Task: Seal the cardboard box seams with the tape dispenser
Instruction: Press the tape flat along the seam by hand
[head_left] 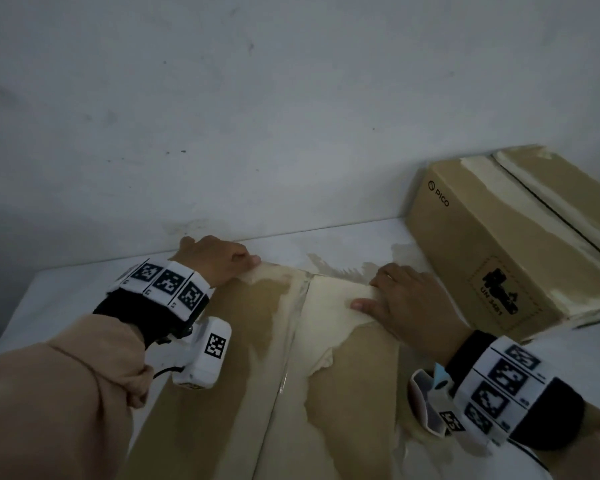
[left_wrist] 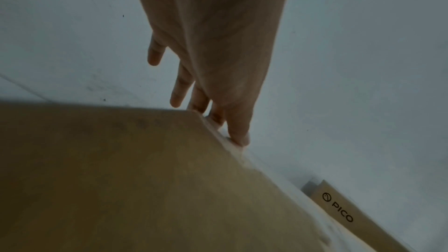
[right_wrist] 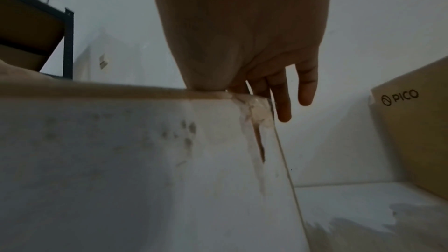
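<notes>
A flat brown cardboard box (head_left: pixel 354 375) lies on the white table (head_left: pixel 49 299), its two top flaps meeting at a centre seam (head_left: pixel 288 358) that has a glossy clear strip along it. The paper skin is torn pale in patches. My left hand (head_left: pixel 219 261) rests at the far left edge with its thumb on top; in the left wrist view straight fingers (left_wrist: pixel 238 131) touch the box (left_wrist: pixel 121 179) rim. My right hand (head_left: pixel 406 299) presses the right flap's far edge, fingers (right_wrist: pixel 283 106) hanging straight past the box (right_wrist: pixel 121 150) corner beside crumpled tape (right_wrist: pixel 254 110). No tape dispenser is in view.
A second brown box marked PICO (head_left: pixel 499 244) stands at the back right against the wall, close to my right hand, also seen in the wrist views (left_wrist: pixel 339 212) (right_wrist: pixel 417 131). A dark metal shelf frame (right_wrist: pixel 67 45) stands off to one side. The wall runs just behind the table.
</notes>
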The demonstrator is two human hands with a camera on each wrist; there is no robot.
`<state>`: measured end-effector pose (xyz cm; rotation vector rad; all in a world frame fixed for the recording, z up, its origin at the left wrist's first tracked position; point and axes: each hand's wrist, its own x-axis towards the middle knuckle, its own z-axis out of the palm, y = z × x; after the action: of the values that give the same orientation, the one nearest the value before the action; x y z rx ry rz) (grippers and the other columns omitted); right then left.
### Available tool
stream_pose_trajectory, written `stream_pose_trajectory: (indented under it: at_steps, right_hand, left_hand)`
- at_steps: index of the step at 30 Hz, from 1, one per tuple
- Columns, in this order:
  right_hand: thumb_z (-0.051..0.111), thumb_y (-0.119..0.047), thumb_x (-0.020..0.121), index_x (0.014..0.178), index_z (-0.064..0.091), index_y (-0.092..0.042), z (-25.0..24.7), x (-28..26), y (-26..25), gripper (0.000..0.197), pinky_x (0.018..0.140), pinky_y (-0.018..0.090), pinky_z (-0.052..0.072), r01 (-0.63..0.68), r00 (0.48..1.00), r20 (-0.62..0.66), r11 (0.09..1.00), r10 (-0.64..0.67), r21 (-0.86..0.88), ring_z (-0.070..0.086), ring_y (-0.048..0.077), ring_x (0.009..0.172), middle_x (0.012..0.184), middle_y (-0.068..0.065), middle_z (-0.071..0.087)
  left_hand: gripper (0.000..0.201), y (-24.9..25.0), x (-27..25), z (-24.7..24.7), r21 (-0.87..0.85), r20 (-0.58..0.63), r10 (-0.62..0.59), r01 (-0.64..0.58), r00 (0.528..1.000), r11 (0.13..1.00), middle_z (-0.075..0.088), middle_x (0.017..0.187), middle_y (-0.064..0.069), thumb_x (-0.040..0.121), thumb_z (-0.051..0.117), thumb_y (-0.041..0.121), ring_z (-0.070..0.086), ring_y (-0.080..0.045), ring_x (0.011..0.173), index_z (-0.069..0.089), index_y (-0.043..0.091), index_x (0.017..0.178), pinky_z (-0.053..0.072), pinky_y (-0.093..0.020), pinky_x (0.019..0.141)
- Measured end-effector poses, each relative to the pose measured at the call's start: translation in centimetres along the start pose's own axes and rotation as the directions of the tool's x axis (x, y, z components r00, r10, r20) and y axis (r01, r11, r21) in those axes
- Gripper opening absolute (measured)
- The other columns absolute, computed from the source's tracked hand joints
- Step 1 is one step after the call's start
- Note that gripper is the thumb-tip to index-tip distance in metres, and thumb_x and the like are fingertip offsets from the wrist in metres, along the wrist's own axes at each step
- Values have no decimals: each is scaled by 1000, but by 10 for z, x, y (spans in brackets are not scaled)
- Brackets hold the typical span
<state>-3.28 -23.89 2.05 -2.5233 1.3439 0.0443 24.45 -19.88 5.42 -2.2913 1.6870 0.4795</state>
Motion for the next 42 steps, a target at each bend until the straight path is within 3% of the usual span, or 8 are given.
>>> stream_pose_trajectory:
  at_steps: [10, 13, 16, 20, 29, 35, 39, 42]
  right_hand:
    - [19, -66, 85, 78, 66, -8, 4, -11, -3, 75, 55, 36, 49, -131, 990, -75, 985, 123, -108, 54, 31, 66, 79, 15, 57]
    - [11, -68, 85, 79, 62, -11, 5, -15, -4, 77, 52, 34, 42, -143, 985, -102, 989, 139, -35, 53, 30, 63, 75, 16, 55]
    - [-11, -80, 72, 100, 54, -13, 7, -12, -9, 97, 67, 37, 39, -121, 988, -90, 992, 124, 46, 53, 30, 85, 97, 13, 56]
    - [32, -50, 94, 119, 45, -12, 2, -11, -12, 47, 91, 31, 37, -120, 990, -55, 985, 127, 123, 49, 24, 109, 120, 8, 51]
    - [42, -42, 94, 138, 37, -14, -4, 0, -6, 52, 102, 25, 28, -42, 999, 43, 955, 30, 294, 39, 21, 129, 141, 7, 44]
    - [47, -44, 91, 126, 53, -15, -3, 10, 7, 46, 74, 19, 41, -42, 991, 130, 892, -19, 450, 56, 12, 89, 100, -1, 61]
    - [35, -39, 96, 139, 35, -20, -2, 14, 20, 47, 101, 19, 24, -67, 972, 219, 796, -84, 601, 36, 6, 123, 140, -6, 40]
    - [35, -49, 94, 140, 33, -19, -2, 9, 18, 55, 104, 19, 23, 142, 982, 21, 817, -185, 560, 28, 4, 130, 148, -2, 32]
  left_hand:
    - [49, -5, -7, 2, 2, 7, -74, 74, 997, 997, 32, 147, -1, 89, 30, 62, 36, -26, 132, 53, 36, 124, 25, -44, 106]
    - [50, -6, -6, 3, -124, 49, -55, 60, 997, 990, 49, 131, -8, 90, 32, 59, 50, -28, 116, 57, 28, 119, 38, -40, 101]
    - [49, -4, -4, 2, -165, 74, -8, 20, 997, 986, 61, 116, -10, 95, 33, 49, 56, -25, 106, 60, 12, 112, 42, -33, 91]
    - [44, -2, -3, 0, -228, 68, 29, -13, 997, 974, 62, 112, -13, 96, 38, 41, 56, -24, 99, 61, 5, 108, 37, -27, 79]
    - [38, -2, -1, 0, -351, 60, 96, -69, 994, 934, 58, 125, -12, 95, 45, 31, 53, -25, 115, 45, 23, 132, 38, -30, 99]
    - [40, 0, -2, -1, -426, 32, 132, -105, 991, 899, 60, 123, -11, 95, 48, 21, 53, -23, 116, 44, 23, 134, 37, -26, 97]
    - [45, 5, -4, 0, -461, -16, 171, -159, 985, 873, 63, 117, -10, 93, 49, 9, 55, -15, 104, 42, 22, 136, 37, -21, 91]
    - [37, 6, -2, 2, -460, -24, 149, -143, 989, 876, 62, 116, -10, 93, 48, 6, 56, -18, 106, 52, 18, 128, 34, -17, 86]
